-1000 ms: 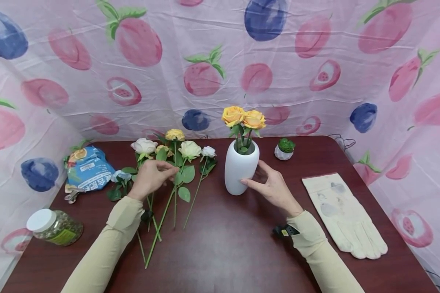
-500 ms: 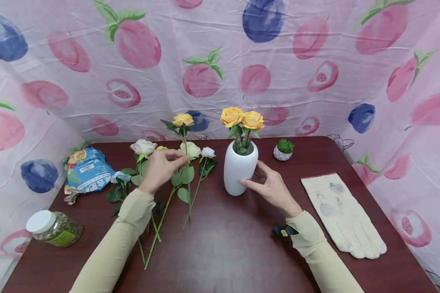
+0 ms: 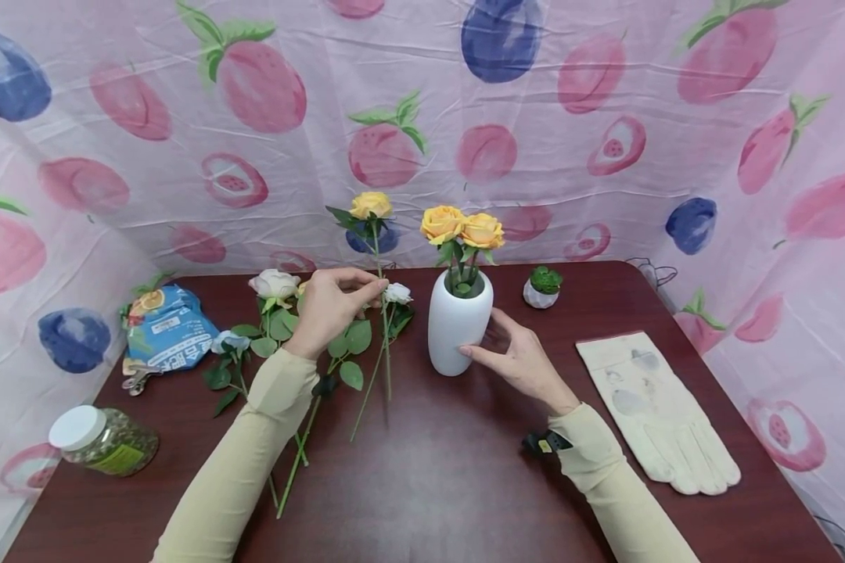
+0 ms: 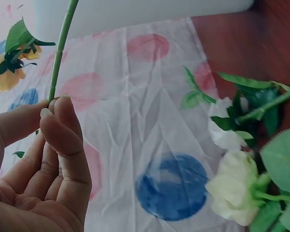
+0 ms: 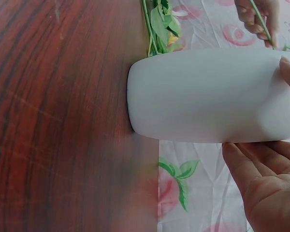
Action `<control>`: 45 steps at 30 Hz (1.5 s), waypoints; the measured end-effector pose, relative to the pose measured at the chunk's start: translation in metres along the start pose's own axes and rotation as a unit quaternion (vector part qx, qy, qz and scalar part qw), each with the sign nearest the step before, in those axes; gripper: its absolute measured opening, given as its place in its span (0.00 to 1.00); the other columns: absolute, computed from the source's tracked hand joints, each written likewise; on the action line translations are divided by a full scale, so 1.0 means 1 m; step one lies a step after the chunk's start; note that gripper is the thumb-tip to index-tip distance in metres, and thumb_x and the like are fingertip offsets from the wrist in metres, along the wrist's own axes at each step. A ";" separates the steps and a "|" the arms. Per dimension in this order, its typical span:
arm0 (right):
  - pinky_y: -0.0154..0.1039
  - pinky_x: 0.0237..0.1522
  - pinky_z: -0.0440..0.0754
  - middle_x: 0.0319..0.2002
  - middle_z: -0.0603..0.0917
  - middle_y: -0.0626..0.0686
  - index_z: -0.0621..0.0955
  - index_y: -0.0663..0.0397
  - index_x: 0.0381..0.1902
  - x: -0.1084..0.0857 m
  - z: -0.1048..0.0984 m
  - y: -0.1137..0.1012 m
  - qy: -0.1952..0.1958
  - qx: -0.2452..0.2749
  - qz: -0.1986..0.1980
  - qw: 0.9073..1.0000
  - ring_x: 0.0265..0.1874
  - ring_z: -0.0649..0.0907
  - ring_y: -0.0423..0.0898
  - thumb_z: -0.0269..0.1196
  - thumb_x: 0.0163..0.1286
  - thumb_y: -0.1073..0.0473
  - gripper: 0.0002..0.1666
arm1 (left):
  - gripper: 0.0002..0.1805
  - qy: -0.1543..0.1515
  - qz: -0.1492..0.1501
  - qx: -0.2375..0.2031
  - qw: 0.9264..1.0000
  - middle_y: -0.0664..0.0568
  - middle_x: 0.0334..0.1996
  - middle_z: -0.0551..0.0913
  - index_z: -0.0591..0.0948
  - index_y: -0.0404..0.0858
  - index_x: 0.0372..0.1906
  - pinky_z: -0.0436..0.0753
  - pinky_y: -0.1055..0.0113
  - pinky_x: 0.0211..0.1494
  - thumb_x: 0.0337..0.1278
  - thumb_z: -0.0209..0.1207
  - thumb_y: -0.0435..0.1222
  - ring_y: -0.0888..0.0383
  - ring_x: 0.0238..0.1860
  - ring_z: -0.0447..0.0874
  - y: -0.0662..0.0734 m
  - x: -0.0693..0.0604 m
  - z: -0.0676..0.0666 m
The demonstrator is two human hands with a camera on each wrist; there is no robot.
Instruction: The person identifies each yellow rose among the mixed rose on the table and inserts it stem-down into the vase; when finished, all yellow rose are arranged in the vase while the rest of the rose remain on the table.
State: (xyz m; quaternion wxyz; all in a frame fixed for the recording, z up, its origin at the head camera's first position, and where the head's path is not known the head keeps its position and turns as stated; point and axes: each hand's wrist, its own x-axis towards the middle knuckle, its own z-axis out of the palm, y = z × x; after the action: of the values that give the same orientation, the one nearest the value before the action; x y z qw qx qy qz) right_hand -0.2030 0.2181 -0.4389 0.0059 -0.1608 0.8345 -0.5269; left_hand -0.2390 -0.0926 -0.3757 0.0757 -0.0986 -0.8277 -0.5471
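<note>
My left hand (image 3: 332, 309) pinches the stem of a yellow rose (image 3: 371, 205) between thumb and fingers. The rose stands nearly upright, its stem end above the table. In the left wrist view the green stem (image 4: 61, 46) passes between the fingertips. To its right is a white vase (image 3: 456, 332) holding two yellow roses (image 3: 462, 228). My right hand (image 3: 526, 363) grips the vase, thumb on the near side and fingers round the right side. The vase (image 5: 198, 96) stands on the table in the right wrist view.
Left of the vase lie a white rose (image 3: 275, 286), a small white rose (image 3: 397, 294), a blue flower (image 3: 229, 342) and other stems. A blue bag (image 3: 172, 328) and a lidded jar (image 3: 106, 439) stand far left. At right are a potted succulent (image 3: 542, 287) and cream gloves (image 3: 658, 414).
My left hand has lifted the yellow rose from among the other flowers and carried it up and right towards the vase. The right hand has stayed on the vase.
</note>
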 end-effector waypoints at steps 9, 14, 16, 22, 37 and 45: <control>0.50 0.57 0.85 0.61 0.83 0.53 0.73 0.43 0.71 0.000 0.000 0.000 0.000 -0.002 -0.003 1.000 0.57 0.87 0.51 0.76 0.63 0.47 0.41 | 0.11 0.016 0.042 -0.032 0.999 0.48 0.26 0.89 0.92 0.44 0.37 0.78 0.67 0.24 0.62 0.71 0.48 0.45 0.23 0.82 0.024 0.012 0.004; 0.50 0.57 0.85 0.61 0.83 0.54 0.73 0.43 0.71 0.000 0.000 -0.001 0.002 -0.005 -0.001 1.000 0.57 0.87 0.51 0.76 0.62 0.47 0.41 | 0.13 0.019 0.058 -0.052 0.997 0.43 0.27 0.90 0.92 0.40 0.39 0.80 0.67 0.26 0.62 0.70 0.46 0.49 0.22 0.83 0.041 0.017 0.003; 0.50 0.57 0.85 0.62 0.83 0.54 0.73 0.43 0.71 0.000 0.001 -0.002 0.003 -0.005 -0.003 1.000 0.57 0.86 0.52 0.76 0.63 0.47 0.42 | 0.14 0.020 0.061 -0.056 0.996 0.44 0.27 0.90 0.91 0.39 0.39 0.79 0.67 0.26 0.62 0.71 0.47 0.47 0.22 0.83 0.047 0.020 0.002; 0.53 0.59 0.84 0.62 0.83 0.57 0.73 0.46 0.71 0.000 0.001 -0.002 0.006 -0.013 -0.001 1.000 0.58 0.86 0.54 0.77 0.63 0.50 0.42 | 0.12 0.024 0.084 -0.065 0.994 0.49 0.25 0.89 0.91 0.41 0.37 0.81 0.66 0.25 0.62 0.71 0.45 0.51 0.19 0.82 0.062 0.025 0.003; 0.52 0.60 0.83 0.62 0.83 0.55 0.73 0.43 0.71 -0.001 -0.001 -0.002 0.005 -0.021 -0.001 1.000 0.58 0.86 0.53 0.77 0.62 0.47 0.42 | 0.12 0.050 0.114 -0.105 0.987 0.51 0.26 0.89 0.92 0.38 0.38 0.81 0.66 0.26 0.62 0.71 0.44 0.55 0.20 0.80 0.083 0.036 0.004; 0.54 0.61 0.82 0.62 0.83 0.55 0.73 0.44 0.72 -0.001 -0.002 -0.003 -0.001 -0.020 -0.005 1.000 0.60 0.85 0.54 0.76 0.63 0.48 0.42 | 0.11 0.085 0.169 -0.156 0.970 0.51 0.23 0.88 0.90 0.33 0.35 0.78 0.67 0.23 0.61 0.71 0.39 0.54 0.18 0.80 0.095 0.041 -0.002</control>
State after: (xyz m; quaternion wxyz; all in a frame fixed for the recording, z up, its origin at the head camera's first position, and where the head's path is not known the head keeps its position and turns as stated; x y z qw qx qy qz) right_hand -0.2017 0.2191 -0.4358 0.0007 -0.1657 0.8443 -0.5096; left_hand -0.2557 -0.0553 -0.2805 0.2211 -0.2005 -0.6942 -0.6550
